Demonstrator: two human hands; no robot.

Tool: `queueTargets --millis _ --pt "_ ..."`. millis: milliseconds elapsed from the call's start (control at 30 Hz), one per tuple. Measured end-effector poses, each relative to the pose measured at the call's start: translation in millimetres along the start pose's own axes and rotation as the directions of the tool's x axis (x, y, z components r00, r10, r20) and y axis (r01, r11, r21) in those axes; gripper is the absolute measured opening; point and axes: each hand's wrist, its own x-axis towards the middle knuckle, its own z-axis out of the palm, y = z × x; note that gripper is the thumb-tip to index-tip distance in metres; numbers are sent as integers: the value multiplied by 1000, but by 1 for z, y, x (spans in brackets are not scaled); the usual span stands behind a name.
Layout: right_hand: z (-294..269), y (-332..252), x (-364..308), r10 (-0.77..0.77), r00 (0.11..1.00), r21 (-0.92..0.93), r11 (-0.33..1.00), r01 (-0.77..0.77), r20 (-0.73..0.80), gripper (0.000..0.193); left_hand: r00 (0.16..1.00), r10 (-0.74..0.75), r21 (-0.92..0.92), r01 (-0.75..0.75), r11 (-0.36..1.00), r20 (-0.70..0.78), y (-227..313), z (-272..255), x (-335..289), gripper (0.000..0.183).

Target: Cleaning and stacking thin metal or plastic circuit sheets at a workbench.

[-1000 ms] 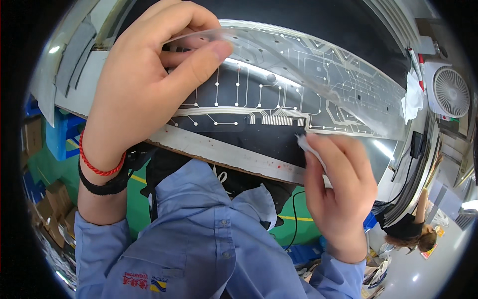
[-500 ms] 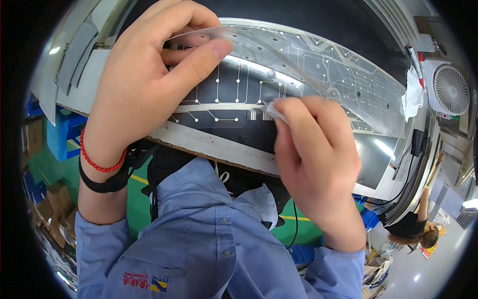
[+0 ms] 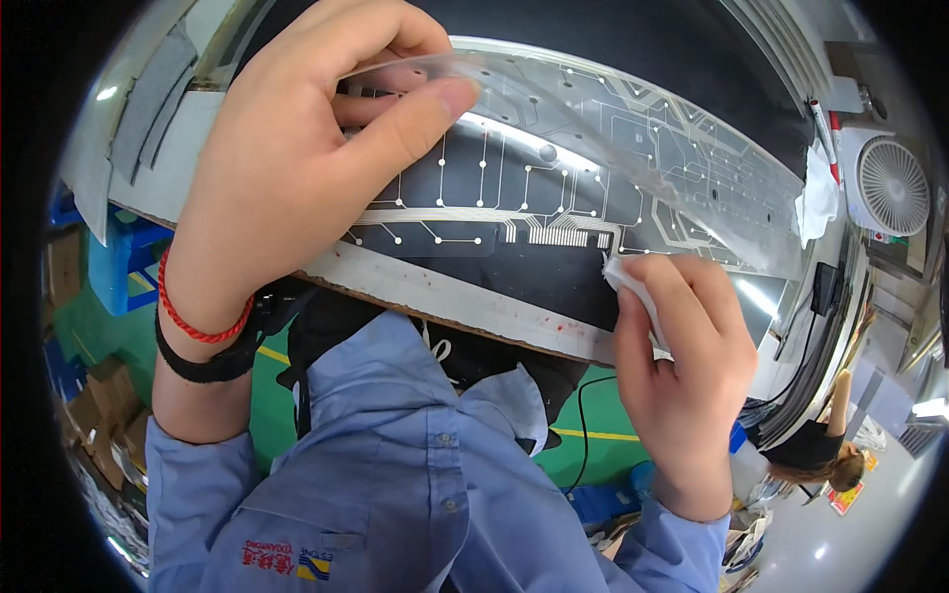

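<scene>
My left hand (image 3: 297, 158) is closed on the upper edge of a clear circuit film (image 3: 682, 128) with silver lines and dots, thumb in front and fingers behind. This layer is held raised and bent. Beneath it, a second layer of printed lines (image 3: 465, 173) lies on the dark work surface, its row of fine contact strips (image 3: 568, 237) facing me. My right hand (image 3: 692, 346) pinches a crumpled white wipe (image 3: 636, 287). The wipe sits just right of the contact strips, at the near edge of the film. Parts of the film are hidden behind my left hand.
A pale board edge (image 3: 465, 292) with small red specks runs along the near side. To the right are a white tissue (image 3: 818, 198), red and black pens (image 3: 828, 138), a white fan (image 3: 890, 183) and a black cable box (image 3: 828, 289). Another person (image 3: 816, 450) is far right.
My right hand has moved right and nearer to me with the wipe, uncovering the contact strips. My left hand and the film have shifted slightly to the right.
</scene>
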Motion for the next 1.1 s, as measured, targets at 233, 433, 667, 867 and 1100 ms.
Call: queueTargets --millis 233,433,667,867,1100 --pt "14 -1 -1 -10 993 -14 1000 8 -113 32 1000 4 17 -4 1000 11 -2 -2 2 19" --pt "10 0 8 31 995 116 993 -20 -93 32 1000 -2 25 2 1000 5 1 -1 2 20" --pt "2 3 -13 77 997 24 997 -77 -12 36 1000 -25 50 25 998 -2 2 -1 1 20" --pt "16 -2 -2 -25 995 108 994 35 -95 37 1000 -16 56 16 998 1 1 -1 1 20" --pt "3 5 -6 7 998 117 993 1 -68 38 1000 -7 37 6 999 16 1 -2 2 20"
